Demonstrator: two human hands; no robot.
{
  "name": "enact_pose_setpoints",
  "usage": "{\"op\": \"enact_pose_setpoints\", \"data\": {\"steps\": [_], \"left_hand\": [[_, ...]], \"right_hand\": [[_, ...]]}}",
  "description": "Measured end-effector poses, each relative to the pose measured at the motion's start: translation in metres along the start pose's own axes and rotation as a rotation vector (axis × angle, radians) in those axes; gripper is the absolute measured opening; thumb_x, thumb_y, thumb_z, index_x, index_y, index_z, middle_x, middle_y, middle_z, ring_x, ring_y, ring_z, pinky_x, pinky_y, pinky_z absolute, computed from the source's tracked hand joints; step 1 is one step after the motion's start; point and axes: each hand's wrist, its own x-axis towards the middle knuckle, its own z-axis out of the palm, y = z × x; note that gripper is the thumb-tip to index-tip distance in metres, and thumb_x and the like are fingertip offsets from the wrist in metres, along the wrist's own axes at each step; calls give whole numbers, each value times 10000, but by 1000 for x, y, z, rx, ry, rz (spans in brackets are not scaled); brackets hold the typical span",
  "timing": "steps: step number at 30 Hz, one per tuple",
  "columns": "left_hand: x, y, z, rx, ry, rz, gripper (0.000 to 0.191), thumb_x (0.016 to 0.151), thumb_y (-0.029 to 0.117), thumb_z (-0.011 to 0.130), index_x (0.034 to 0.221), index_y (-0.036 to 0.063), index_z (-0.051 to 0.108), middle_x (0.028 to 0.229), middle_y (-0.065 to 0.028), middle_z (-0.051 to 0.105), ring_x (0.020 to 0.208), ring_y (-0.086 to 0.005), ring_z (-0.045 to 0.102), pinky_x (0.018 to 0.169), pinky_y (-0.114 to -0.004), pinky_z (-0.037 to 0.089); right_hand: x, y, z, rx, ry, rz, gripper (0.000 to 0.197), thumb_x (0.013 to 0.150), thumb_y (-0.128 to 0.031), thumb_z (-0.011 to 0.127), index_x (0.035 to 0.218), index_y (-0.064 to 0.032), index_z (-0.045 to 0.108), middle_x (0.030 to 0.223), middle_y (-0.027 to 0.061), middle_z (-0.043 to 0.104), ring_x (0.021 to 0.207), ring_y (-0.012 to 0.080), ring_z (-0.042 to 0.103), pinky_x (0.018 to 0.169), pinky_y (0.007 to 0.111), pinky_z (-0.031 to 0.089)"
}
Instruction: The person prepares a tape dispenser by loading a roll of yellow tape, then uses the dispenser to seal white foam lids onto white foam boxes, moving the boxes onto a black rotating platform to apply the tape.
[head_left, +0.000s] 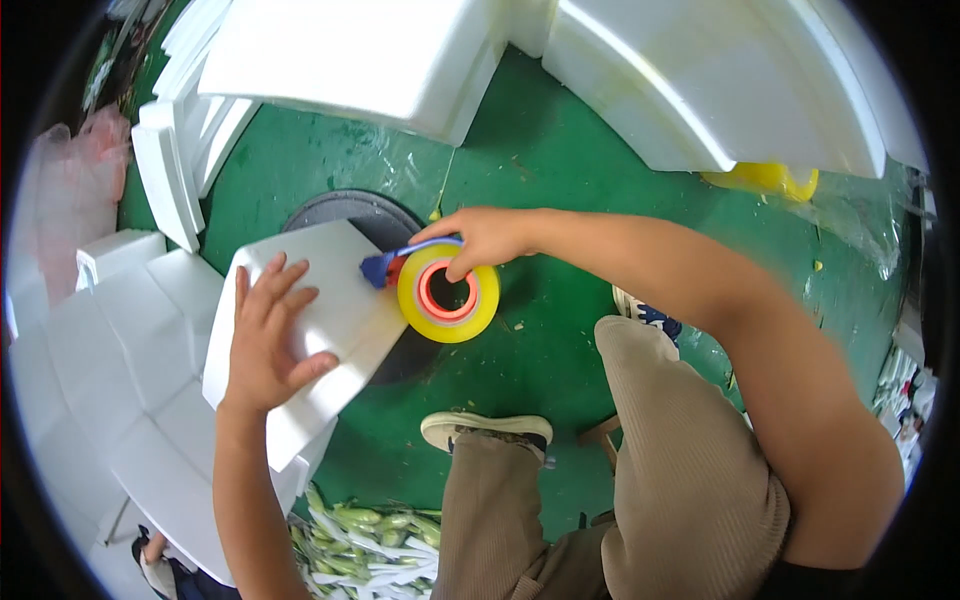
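My right hand grips a blue tape dispenser that carries a large roll of yellow tape with a red core. The dispenser's blue end rests at or just above the edge of a white foam box. Fingers spread, my left hand lies against or just over the box's upper face; whether it touches cannot be told. Beneath the tilted box shows part of a dark round base on the green floor.
Large white foam boxes stand ahead, with more foam boxes stacked at left. White foam slabs lean there. Packed green vegetables lie near my feet. Clear plastic film is at right. Another person is partly visible at lower left.
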Motion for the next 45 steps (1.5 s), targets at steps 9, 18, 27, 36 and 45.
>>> {"op": "enact_pose_setpoints", "data": {"steps": [9, 18, 27, 36, 45], "left_hand": [[36, 88, 19, -814, 228, -476, 779, 666, 249, 860, 1326, 17, 519, 1219, -139, 614, 1069, -227, 601, 834, -331, 506], [31, 69, 1, -1083, -182, -631, 435, 673, 63, 853, 1066, -13, 682, 853, -56, 696, 704, -87, 612, 684, -234, 518], [-9, 11, -3, -873, 428, -500, 848, 796, 655, 630, 1336, 11, 515, 1241, -154, 617, 1081, -263, 621, 897, -391, 505], [-19, -9, 23, 225, -20, 82, 890, 718, 851, 429, 1296, 188, 566, 1464, -125, 425, 1392, -408, 301, 1144, -594, 104], [-3, 0, 14, 382, 40, -103, 761, 839, 754, 401, 1224, 116, 556, 1305, -113, 519, 1320, -336, 408, 1078, -547, 257]], "right_hand": [[-93, -32, 25, 1156, -29, 118, 553, 802, -26, 681, 1311, 0, 464, 1136, 130, 630, 916, 200, 673, 829, 357, 568], [-104, -39, 29, 1162, -243, 159, 620, 791, -56, 699, 1348, 3, 433, 1182, 126, 610, 1006, 193, 640, 886, 347, 542], [-98, -38, 30, 1249, -20, 154, 569, 789, -70, 684, 1315, -23, 474, 1125, 104, 646, 963, 171, 643, 871, 320, 531], [44, -41, -28, -415, 53, -66, 694, 716, -204, 712, 1374, -129, 502, 1149, 145, 646, 1011, 236, 625, 864, 328, 493], [-12, -5, -23, -320, -64, -154, 695, 773, -172, 667, 1427, -146, 432, 1137, 162, 628, 1000, 270, 600, 853, 359, 485]]}}
